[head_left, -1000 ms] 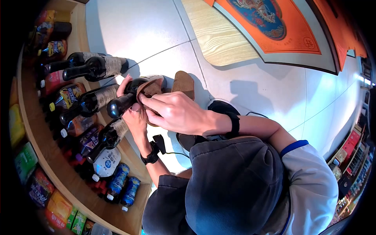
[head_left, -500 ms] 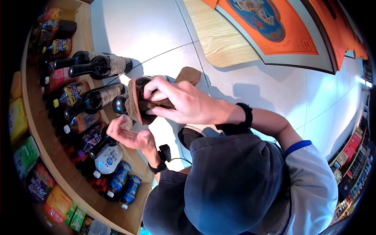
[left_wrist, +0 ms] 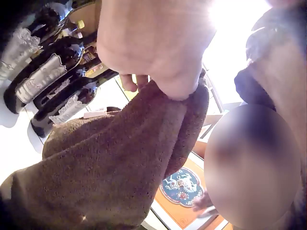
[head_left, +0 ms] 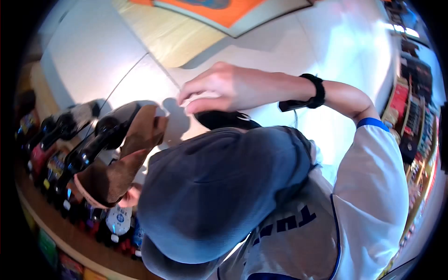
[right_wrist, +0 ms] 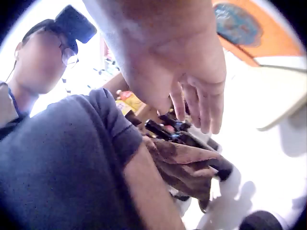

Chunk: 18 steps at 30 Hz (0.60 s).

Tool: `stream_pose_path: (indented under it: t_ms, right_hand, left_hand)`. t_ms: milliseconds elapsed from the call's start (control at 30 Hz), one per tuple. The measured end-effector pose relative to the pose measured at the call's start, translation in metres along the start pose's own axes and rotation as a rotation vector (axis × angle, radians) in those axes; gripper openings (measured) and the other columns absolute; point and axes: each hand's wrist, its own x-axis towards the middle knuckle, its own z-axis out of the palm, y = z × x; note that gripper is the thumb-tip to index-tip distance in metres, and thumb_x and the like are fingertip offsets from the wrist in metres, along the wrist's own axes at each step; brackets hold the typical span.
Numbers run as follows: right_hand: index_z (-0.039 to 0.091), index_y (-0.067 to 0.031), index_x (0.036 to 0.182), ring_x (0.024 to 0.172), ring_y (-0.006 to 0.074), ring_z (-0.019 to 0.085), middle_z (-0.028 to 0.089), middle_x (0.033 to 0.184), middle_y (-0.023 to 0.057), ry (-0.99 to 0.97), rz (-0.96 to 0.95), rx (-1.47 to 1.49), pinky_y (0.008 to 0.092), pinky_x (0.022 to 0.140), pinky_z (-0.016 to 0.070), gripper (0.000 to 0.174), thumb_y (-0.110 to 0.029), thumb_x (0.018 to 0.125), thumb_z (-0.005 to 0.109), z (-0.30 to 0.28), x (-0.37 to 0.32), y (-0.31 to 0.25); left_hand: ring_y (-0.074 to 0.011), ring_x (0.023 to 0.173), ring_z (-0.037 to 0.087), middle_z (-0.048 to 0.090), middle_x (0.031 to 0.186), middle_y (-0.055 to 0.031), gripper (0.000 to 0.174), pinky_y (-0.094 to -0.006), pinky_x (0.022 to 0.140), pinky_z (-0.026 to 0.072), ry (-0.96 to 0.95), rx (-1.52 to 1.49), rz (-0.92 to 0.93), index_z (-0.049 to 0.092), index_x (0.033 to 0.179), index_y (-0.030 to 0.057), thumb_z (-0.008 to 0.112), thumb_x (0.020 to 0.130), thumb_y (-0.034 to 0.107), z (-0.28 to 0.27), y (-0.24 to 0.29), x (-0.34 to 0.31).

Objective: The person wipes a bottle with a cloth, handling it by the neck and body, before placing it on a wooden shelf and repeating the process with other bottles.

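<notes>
My left hand point(left_wrist: 153, 43) grips a brown towel-like cloth point(left_wrist: 115, 163), which hangs in folds below it. In the head view most of that hand is hidden behind the cloth and my cap; only a few fingers point(head_left: 130, 195) show at the cloth's lower edge. The cloth overlaps a dark wine bottle point(head_left: 108, 126) there. My right hand point(head_left: 210, 88) is raised over the floor, apart from the cloth. In the right wrist view its fingers point(right_wrist: 204, 103) hang down fairly straight, with nothing seen between them.
More dark bottles point(left_wrist: 53, 67) with pale labels stand on the tiled floor beside a low wooden shelf point(head_left: 88, 254) of packaged drinks. A wooden tabletop point(head_left: 172, 37) and an orange panel point(head_left: 224, 14) are ahead. Stocked shelves point(head_left: 401, 107) run along the right.
The right hand has let go of the cloth and moved away to the right. The left hand now holds the cloth, lower down by the shelf. The head view has shifted.
</notes>
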Motion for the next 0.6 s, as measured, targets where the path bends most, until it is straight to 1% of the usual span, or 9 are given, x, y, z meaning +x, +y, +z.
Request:
stream_pose_path:
  t_ms: [67,167,200,267,333,400,500,533,600]
  right_hand:
    - [0.066,0.0004,0.113,0.084,0.0285,0.071,0.073,0.094,0.0145,-0.055,0.33,-0.065,0.0389,0.077,0.054,0.028,-0.024,0.101,0.06,-0.022,-0.044,-0.011]
    - [0.067,-0.0004,0.114,0.094,0.0273,0.071,0.073,0.098,0.0139,-0.012,0.517,-0.17,0.036,0.084,0.0549,0.029,-0.025,0.102,0.059,-0.037,-0.103,-0.024]
    - [0.067,-0.0004,0.114,0.094,0.0273,0.071,0.073,0.098,0.0139,-0.002,0.536,-0.172,0.036,0.084,0.0549,0.029,-0.025,0.102,0.059,-0.042,-0.123,-0.027]
    - [0.067,-0.0001,0.115,0.094,0.0258,0.072,0.073,0.1,0.0133,0.028,0.715,-0.197,0.0364,0.086,0.055,0.032,-0.028,0.102,0.058,-0.051,-0.164,-0.03]
    - [0.067,0.0001,0.118,0.097,0.0241,0.071,0.072,0.102,0.0136,0.01,1.003,-0.237,0.0371,0.087,0.0555,0.035,-0.03,0.103,0.058,-0.061,-0.196,-0.037]
    - [0.066,-0.0005,0.119,0.1,0.0226,0.07,0.072,0.105,0.0128,0.017,1.071,-0.259,0.0361,0.089,0.056,0.038,-0.033,0.104,0.056,-0.059,-0.223,-0.031]
    - [0.066,-0.0002,0.118,0.101,0.0215,0.068,0.07,0.109,0.0123,0.149,1.27,0.07,0.0347,0.091,0.056,0.045,-0.041,0.105,0.051,-0.042,-0.25,-0.031]
    - [0.066,-0.0002,0.118,0.101,0.0215,0.068,0.07,0.109,0.0123,0.157,1.288,0.081,0.0347,0.091,0.056,0.045,-0.041,0.105,0.051,-0.034,-0.261,-0.032]
    - [0.065,0.0008,0.117,0.102,0.0218,0.068,0.07,0.11,0.0135,0.211,1.386,0.259,0.0346,0.092,0.0561,0.045,-0.04,0.106,0.05,-0.025,-0.282,-0.024]
  left_hand:
    - [-0.0241,0.103,0.064,0.067,0.117,-0.0179,0.048,-0.036,0.089,0.0513,-0.024,-0.066,-0.06,0.06,0.13,-0.0018,0.076,0.087,0.013,-0.002,-0.002,-0.008]
    - [-0.0241,0.103,0.064,0.067,0.116,-0.018,0.048,-0.036,0.088,0.0513,-0.057,-0.139,-0.133,0.06,0.13,-0.0019,0.076,0.087,0.013,-0.006,-0.007,-0.019]
    - [-0.024,0.102,0.064,0.067,0.116,-0.018,0.047,-0.036,0.088,0.0513,-0.071,-0.16,-0.155,0.06,0.129,-0.0019,0.076,0.087,0.013,-0.009,-0.008,-0.023]
    - [-0.024,0.102,0.064,0.067,0.116,-0.018,0.047,-0.0359,0.088,0.0514,-0.104,-0.199,-0.187,0.061,0.129,-0.0019,0.076,0.087,0.013,-0.012,-0.011,-0.028]
    - [-0.024,0.101,0.065,0.068,0.115,-0.0181,0.047,-0.0359,0.087,0.0514,-0.135,-0.226,-0.225,0.061,0.128,-0.002,0.076,0.087,0.013,-0.018,-0.014,-0.031]
    - [-0.024,0.101,0.065,0.068,0.114,-0.0181,0.046,-0.0359,0.087,0.0515,-0.159,-0.252,-0.253,0.061,0.128,-0.002,0.076,0.087,0.013,-0.02,-0.016,-0.034]
    - [-0.0239,0.1,0.065,0.068,0.114,-0.0182,0.046,-0.0359,0.087,0.0515,-0.197,-0.279,-0.283,0.061,0.127,-0.0021,0.076,0.087,0.013,-0.024,-0.02,-0.037]
    - [-0.0239,0.1,0.065,0.068,0.113,-0.0182,0.045,-0.0359,0.087,0.0515,-0.212,-0.289,-0.294,0.061,0.127,-0.0022,0.076,0.087,0.013,-0.025,-0.02,-0.036]
    - [-0.0239,0.099,0.065,0.068,0.113,-0.0182,0.045,-0.0358,0.086,0.0516,-0.236,-0.303,-0.312,0.061,0.127,-0.0022,0.076,0.087,0.013,-0.027,-0.022,-0.039]
